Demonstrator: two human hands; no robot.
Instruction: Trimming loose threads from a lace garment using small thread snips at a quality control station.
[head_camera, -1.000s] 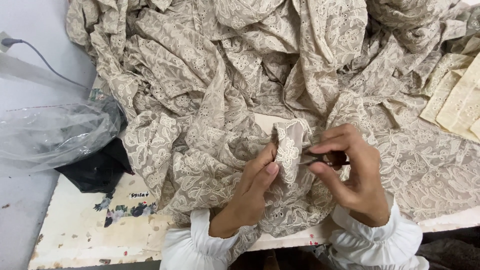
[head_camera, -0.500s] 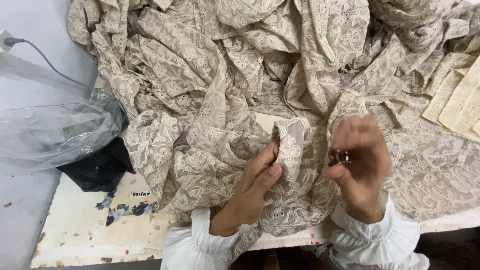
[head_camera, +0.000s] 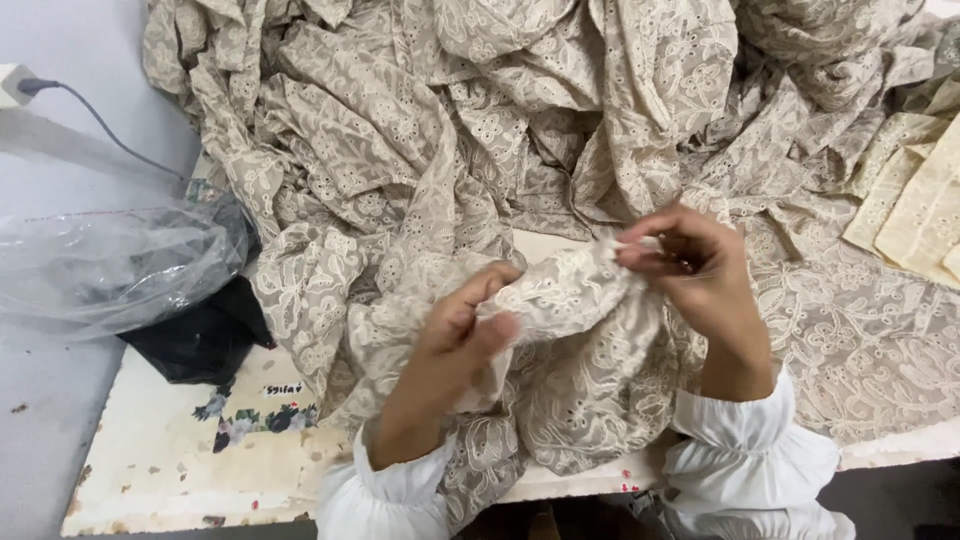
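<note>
a crumpled clear plastic bag (head_camera: 110, 265) lies at the left edge of the worn white table (head_camera: 170, 460), partly over a black cloth (head_camera: 205, 340). just below it, a small white label (head_camera: 283, 390) with dark lettering sits on the tabletop above a floral sticker (head_camera: 255, 420) in blue, green and black.

Off to the left, a crumpled clear plastic bag (head_camera: 105, 265) lies on the worn white tabletop (head_camera: 170, 470), touching a black cloth (head_camera: 200, 340). A grey cable (head_camera: 110, 130) runs to a wall socket (head_camera: 14, 84). Cream lace pieces (head_camera: 915, 205) sit far right.
</note>
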